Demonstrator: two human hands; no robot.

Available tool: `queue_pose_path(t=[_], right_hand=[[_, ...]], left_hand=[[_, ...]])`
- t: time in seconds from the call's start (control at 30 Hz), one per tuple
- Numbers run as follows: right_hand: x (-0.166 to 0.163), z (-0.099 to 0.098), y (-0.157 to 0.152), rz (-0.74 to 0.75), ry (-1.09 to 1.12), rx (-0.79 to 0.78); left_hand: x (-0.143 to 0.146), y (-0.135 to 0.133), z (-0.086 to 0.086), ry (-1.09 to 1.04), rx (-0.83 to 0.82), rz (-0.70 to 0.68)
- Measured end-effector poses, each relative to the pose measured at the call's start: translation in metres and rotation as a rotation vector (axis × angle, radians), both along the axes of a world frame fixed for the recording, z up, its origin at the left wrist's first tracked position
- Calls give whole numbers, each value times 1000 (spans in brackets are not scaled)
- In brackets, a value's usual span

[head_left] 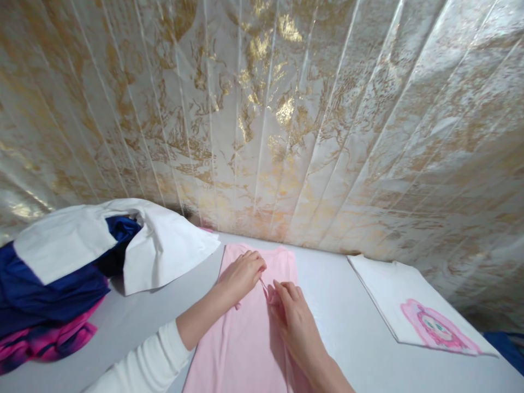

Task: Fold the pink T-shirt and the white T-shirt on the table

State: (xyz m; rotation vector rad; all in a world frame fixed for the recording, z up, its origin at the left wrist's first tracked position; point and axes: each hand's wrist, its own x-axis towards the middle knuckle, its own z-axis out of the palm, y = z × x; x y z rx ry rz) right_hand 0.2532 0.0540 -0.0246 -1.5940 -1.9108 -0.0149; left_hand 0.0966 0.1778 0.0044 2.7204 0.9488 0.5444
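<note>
A pale pink garment [241, 338] lies flat on the grey table [339, 316], running from the wall toward me. My left hand [241, 274] rests on its upper part with fingers curled, pinching a thin fold or edge of the pink cloth. My right hand [292, 319] sits just right of it, fingers pressed together on the same raised crease near the garment's middle. A white sleeve covers my left forearm.
A heap of clothes [61, 273] fills the left side: white pieces on top, dark blue beneath, pink-and-purple at the bottom. A folded white shirt with a pink cartoon print [417, 311] lies at the right. A gold-and-white patterned wall [286, 109] backs the table.
</note>
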Motion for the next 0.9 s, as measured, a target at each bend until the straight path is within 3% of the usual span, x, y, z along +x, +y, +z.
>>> queue_pose_path(t=[0.13,0.3,0.63,0.9], right_hand=[[-15,4,-4,23,144,13],[-12,2,-2,35,276,-34],[-12,-2,-2,-1,268,-42],[-10,-4,-1,-2,306,-55]], left_hand=[[2,8,0,-1,-18,-36],[1,4,2,8,-39,-104],[6,-10,16,32,-32,-257],[5,-12,19,2,22,-159]])
